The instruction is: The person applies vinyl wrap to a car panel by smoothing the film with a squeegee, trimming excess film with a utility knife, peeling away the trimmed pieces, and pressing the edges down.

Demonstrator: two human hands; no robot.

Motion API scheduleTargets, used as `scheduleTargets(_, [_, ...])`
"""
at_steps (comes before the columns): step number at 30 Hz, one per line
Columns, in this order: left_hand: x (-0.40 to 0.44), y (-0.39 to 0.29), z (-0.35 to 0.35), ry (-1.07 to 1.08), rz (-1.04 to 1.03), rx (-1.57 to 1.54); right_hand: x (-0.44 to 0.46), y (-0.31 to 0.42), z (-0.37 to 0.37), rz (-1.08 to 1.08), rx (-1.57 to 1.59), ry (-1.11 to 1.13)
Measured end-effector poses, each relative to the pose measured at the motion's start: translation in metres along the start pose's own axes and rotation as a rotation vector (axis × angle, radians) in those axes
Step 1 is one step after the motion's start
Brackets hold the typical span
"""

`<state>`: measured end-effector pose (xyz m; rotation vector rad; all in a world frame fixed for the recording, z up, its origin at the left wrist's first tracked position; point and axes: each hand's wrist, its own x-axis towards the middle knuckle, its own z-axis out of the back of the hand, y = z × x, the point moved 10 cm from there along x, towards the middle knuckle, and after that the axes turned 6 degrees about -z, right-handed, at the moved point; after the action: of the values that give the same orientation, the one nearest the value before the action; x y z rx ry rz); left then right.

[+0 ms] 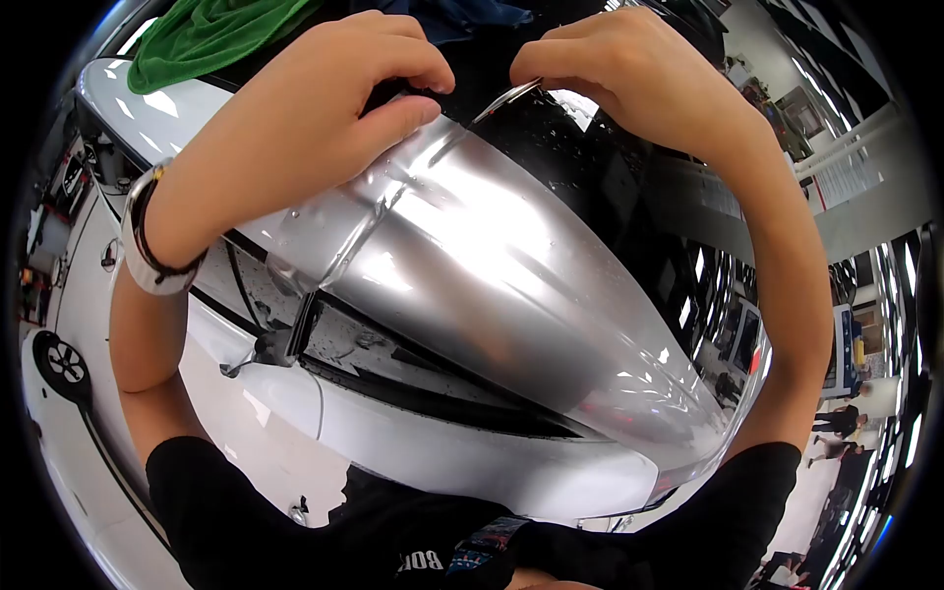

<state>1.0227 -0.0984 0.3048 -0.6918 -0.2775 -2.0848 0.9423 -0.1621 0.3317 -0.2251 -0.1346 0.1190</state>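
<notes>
A glossy silver film (pixel 462 246) lies over the curved dark car panel in the middle, with a crease running across it toward its far edge. My left hand (pixel 369 88) is at that far edge, fingers curled, its thumb along the film; the fingertips' underside is hidden. Beyond the edge, my right hand (pixel 610 74) pinches a narrow shiny part that runs down to the film's edge and looks like film drawn to a point. Between the two hands the dark panel (pixel 551 138) shows water drops.
A green cloth (pixel 206 39) lies at the upper left and a dark blue cloth (pixel 472 18) at the top. A white car panel (pixel 472 472) runs in front of me beside a dark gap. Another white car (pixel 59 423) stands at left; people (pixel 838 423) are far right.
</notes>
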Motion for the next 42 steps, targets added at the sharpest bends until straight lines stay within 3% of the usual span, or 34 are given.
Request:
scheduleTargets(5, [0.007,0.008,-0.007,0.075,0.005,-0.029,-0.018,-0.017,0.003,0.014,-0.051,-0.030])
scheduleTargets(7, [0.010,0.009,-0.010,0.101,0.022,-0.038,-0.034,-0.028,0.022,-0.106,-0.024,-0.223])
scheduleTargets(12, [0.010,0.006,-0.015,0.110,-0.003,0.002,-0.097,-0.057,0.046,-0.385,-0.015,-0.342])
scheduleTargets(17, [-0.002,0.007,-0.024,0.237,-0.027,-0.025,-0.173,-0.035,0.052,-0.564,0.038,-0.373])
scheduleTargets(18, [-0.006,0.012,-0.019,0.205,0.051,-0.072,-0.190,-0.032,0.052,-0.617,0.095,-0.381])
scheduleTargets(25, [-0.043,0.011,0.022,0.099,0.044,-0.044,-0.295,0.028,0.066,-0.778,0.078,-0.522])
scheduleTargets(28, [-0.079,-0.027,0.042,0.145,0.050,-0.109,-0.350,0.057,0.068,-0.902,0.045,-0.558])
scheduleTargets(30, [-0.101,-0.051,0.047,0.166,0.047,-0.159,-0.418,0.062,0.058,-1.168,0.187,-0.716])
scheduleTargets(32, [-0.123,-0.068,0.046,0.247,0.083,-0.180,-0.465,0.078,0.051,-1.250,0.234,-0.789])
scheduleTargets(35, [-0.168,-0.086,0.050,0.365,0.128,-0.119,-0.558,0.101,0.027,-1.393,0.314,-1.079])
scheduleTargets(37, [-0.217,-0.098,0.051,0.346,0.093,-0.054,-0.611,0.121,0.010,-1.447,0.403,-1.062])
scheduleTargets(39, [-0.333,-0.067,0.033,0.502,0.276,-0.032,-0.663,0.156,-0.009,-1.719,0.378,-1.133])
scheduleTargets(40, [-0.388,-0.063,0.022,0.677,0.287,0.049,-0.664,0.169,-0.008,-1.827,0.314,-1.170])
scheduleTargets(42, [-0.534,-0.029,-0.002,0.978,0.483,0.090,-0.690,0.181,-0.033,-1.900,0.477,-1.357])
